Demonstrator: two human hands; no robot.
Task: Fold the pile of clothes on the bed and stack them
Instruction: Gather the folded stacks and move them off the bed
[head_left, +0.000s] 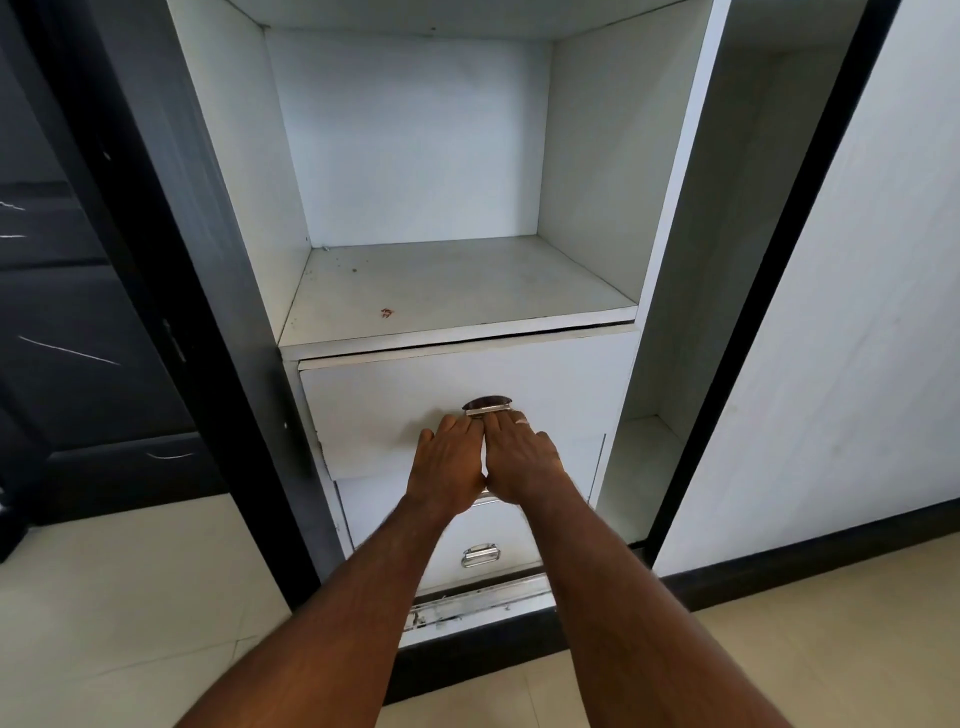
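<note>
No clothes and no bed are in view. I face an open white wardrobe. My left hand (451, 460) and my right hand (522, 451) lie side by side, flat against the front of the top drawer (374, 400), with fingers straight and fingertips just below its metal handle (487, 407). The top drawer front sits slightly askew, its left side standing out a little. Neither hand holds anything. Below my wrists is a lower drawer (511, 530) with its own metal handle (480, 555).
Above the drawers is a bare white shelf (447, 291) with a few specks and a red mark. A narrow white compartment (644, 467) lies to the right, then a white door panel (831, 338). A dark door (78, 312) stands left. The floor is beige tile (119, 613).
</note>
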